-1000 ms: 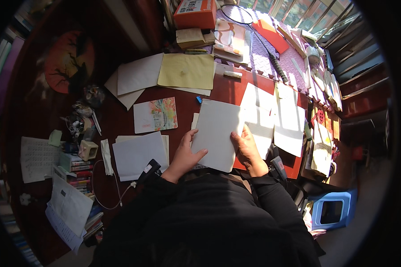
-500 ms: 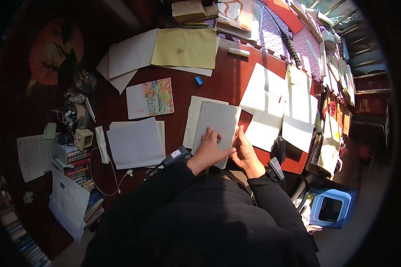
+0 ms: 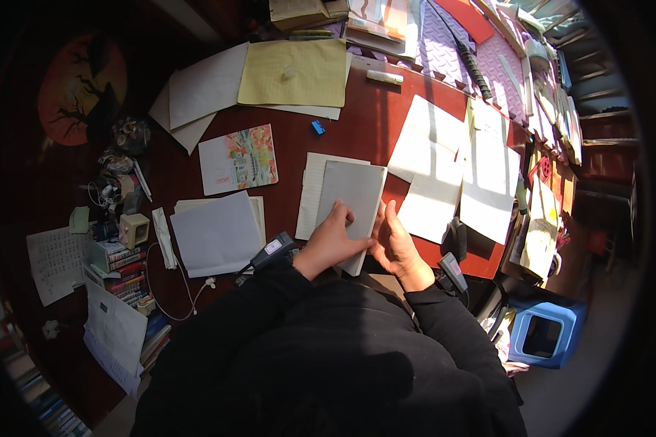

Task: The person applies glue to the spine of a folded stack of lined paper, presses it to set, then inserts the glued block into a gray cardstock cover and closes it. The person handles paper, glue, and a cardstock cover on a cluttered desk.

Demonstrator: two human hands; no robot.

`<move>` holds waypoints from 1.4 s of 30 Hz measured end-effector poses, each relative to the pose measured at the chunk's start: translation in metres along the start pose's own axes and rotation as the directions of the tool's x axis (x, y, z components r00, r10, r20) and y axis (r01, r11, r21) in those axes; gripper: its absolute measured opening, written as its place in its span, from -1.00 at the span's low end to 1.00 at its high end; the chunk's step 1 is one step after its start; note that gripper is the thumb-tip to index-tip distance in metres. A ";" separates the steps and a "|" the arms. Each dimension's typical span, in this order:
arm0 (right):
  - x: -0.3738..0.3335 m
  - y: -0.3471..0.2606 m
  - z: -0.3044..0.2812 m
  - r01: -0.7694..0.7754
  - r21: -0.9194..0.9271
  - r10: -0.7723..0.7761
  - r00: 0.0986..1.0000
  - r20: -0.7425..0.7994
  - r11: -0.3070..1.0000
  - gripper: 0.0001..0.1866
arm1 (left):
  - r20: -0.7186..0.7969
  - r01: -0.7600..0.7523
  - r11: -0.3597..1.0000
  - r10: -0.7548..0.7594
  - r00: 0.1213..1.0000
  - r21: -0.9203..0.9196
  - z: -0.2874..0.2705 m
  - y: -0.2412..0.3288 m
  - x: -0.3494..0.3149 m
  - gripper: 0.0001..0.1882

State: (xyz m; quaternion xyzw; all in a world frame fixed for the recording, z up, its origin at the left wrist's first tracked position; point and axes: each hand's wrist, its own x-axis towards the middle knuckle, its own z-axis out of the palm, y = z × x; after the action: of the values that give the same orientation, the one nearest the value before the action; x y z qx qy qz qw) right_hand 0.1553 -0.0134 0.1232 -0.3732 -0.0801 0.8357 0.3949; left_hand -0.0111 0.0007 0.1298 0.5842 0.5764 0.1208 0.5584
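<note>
A grey-covered notebook (image 3: 352, 186) stands tilted in front of me, its thick right edge showing. My left hand (image 3: 331, 242) lies across its lower part, fingers curled on the cover and thumb reaching the right edge. Against that same edge rests my right hand (image 3: 399, 247), thumb pointing up; its other fingers are partly hidden by the notebook. Behind and left of the notebook is a lined cream sheet or pad (image 3: 310, 193).
Left lie white papers (image 3: 219, 229) and a floral notebook (image 3: 238, 159); beyond are a yellow pad (image 3: 293, 73) and a blue clip (image 3: 318, 127). Sunlit sheets (image 3: 434, 186) spread to the right. Books (image 3: 116, 255) and a white cable (image 3: 189, 295) sit far left. A blue bin (image 3: 548, 331) stands lower right.
The notebook has tilted, so its right edge shows thicker. My left hand has shifted slightly left and down with it, while my right hand stays at the edge. The whole view has shifted slightly.
</note>
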 end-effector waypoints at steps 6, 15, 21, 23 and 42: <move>0.004 0.005 -0.005 -0.009 0.008 0.009 1.000 -0.030 1.000 -0.27 | 0.042 0.025 0.999 -0.024 0.999 -0.030 -0.006 -0.006 0.000 -0.32; 0.004 0.010 -0.008 0.046 0.003 -0.045 0.999 -0.022 0.999 -0.34 | 0.018 -0.039 0.999 0.039 0.999 -0.037 -0.010 -0.014 0.000 -0.32; 0.003 0.010 -0.008 0.017 0.016 -0.017 1.000 -0.017 1.000 -0.32 | -0.013 -0.084 0.996 0.083 0.996 -0.038 -0.009 -0.016 -0.003 -0.35; 0.003 0.012 -0.010 0.021 0.028 -0.020 1.000 -0.012 0.999 -0.33 | -0.018 -0.095 0.995 0.095 0.995 -0.006 -0.011 -0.014 -0.003 -0.37; -0.016 0.001 -0.046 0.186 -0.009 -0.186 0.981 -0.045 0.982 -0.57 | -0.261 -0.051 0.747 -0.168 0.951 -0.663 -0.128 -0.057 -0.084 -0.84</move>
State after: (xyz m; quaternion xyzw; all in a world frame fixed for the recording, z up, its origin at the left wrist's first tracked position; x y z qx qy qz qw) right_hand 0.1926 -0.0332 0.0987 -0.3839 -0.1076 0.7862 0.4722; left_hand -0.1679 -0.0183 0.1710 0.3038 0.5930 0.3879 0.6369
